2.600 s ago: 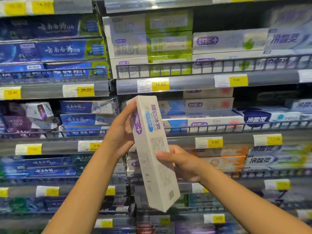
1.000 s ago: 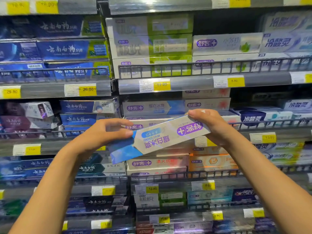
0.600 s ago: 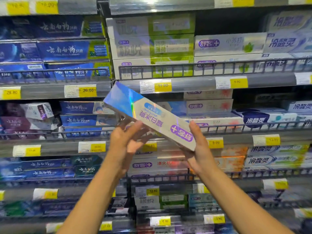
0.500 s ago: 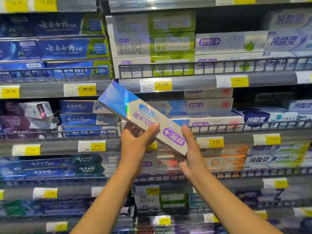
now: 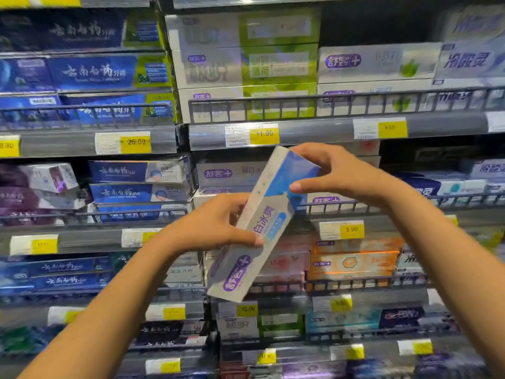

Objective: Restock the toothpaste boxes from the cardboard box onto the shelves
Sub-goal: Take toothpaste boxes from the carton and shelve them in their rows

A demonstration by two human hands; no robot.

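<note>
Both hands grip one toothpaste box (image 5: 259,222), tilted steeply in mid-air before the shelves.

The left hand (image 5: 216,225) clasps its lower middle, thumb across the printed face; the right hand (image 5: 336,173) pinches the upper blue end between thumb and fingertips. The box hangs in front of a matching row (image 5: 226,173) behind the wire rail (image 5: 382,201). Tilted like this, I judge it may catch that rail, or slip from the light right-hand pinch.
</note>
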